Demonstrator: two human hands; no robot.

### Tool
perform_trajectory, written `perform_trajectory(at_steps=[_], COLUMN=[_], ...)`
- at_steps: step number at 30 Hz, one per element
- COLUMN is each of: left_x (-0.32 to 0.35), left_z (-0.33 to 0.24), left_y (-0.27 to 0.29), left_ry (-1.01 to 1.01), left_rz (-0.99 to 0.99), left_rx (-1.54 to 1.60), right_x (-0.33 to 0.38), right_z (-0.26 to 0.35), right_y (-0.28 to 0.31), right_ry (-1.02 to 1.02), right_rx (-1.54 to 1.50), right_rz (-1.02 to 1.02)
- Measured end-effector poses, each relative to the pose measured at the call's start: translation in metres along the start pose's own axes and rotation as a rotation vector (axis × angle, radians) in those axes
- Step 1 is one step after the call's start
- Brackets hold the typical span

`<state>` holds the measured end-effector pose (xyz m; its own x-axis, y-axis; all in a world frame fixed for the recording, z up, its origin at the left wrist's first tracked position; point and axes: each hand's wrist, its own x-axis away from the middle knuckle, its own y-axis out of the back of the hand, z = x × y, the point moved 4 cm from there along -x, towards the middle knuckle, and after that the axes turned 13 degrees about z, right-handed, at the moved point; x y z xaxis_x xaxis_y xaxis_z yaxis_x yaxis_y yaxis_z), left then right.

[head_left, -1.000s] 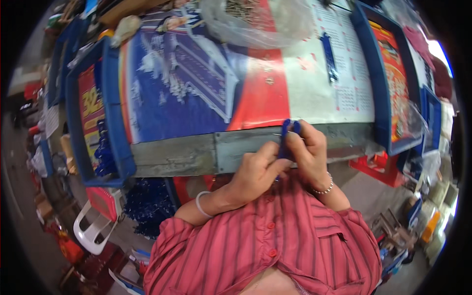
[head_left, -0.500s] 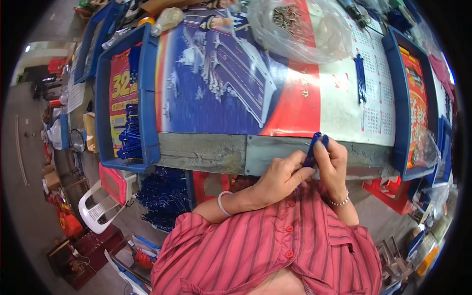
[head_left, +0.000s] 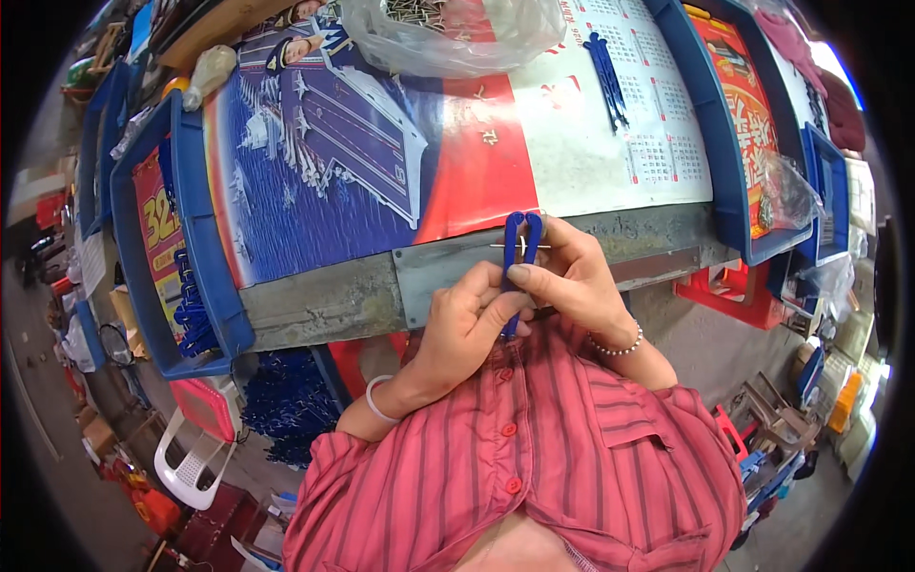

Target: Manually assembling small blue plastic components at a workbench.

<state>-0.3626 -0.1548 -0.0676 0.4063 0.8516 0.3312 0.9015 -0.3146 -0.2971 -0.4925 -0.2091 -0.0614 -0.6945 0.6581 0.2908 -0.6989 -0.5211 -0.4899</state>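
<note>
Just off the bench's front edge, I hold a pair of slim blue plastic strips [head_left: 512, 250] upright, their rounded tops side by side. A thin metal pin [head_left: 502, 246] crosses them below those tops. My left hand [head_left: 459, 319] is closed on the lower part, its thumb pointing at the strips. Higher up, my right hand [head_left: 576, 278] pinches the same pair with thumb and fingers. The fingers partly hide the lower ends. Several similar blue strips [head_left: 604, 81] lie on the calendar sheet at the far right.
A printed poster [head_left: 324, 181] covers the bench, with a clear plastic bag [head_left: 448, 52] of metal pins at the back. Blue trays [head_left: 217, 267] flank it; the left one holds blue strips. Below stand a bin of blue pieces [head_left: 286, 400], a white chair [head_left: 195, 467] and a red stool [head_left: 739, 303].
My view has swung, so the bench sits further left and higher. Both hands have turned the blue strips more upright, and the pin across them now shows clearly.
</note>
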Motion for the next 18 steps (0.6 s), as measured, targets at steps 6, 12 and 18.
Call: perform_trajectory(at_steps=[6, 12, 18], left_x=[-0.001, -0.008, -0.015], left_z=[-0.002, -0.009, -0.014], left_y=[0.005, 0.001, -0.001], left_ry=[0.109, -0.004, -0.040], left_rz=[0.116, -0.047, 0.021], left_rx=[-0.114, 0.017, 0.105], right_x=[0.013, 0.018, 0.022], right_z=[0.003, 0.006, 0.009], right_y=[0.006, 0.010, 0.014], right_ry=[-0.082, -0.037, 0.047], right_rx=[0.075, 0.396, 0.145], right_rz=[-0.040, 0.016, -0.031])
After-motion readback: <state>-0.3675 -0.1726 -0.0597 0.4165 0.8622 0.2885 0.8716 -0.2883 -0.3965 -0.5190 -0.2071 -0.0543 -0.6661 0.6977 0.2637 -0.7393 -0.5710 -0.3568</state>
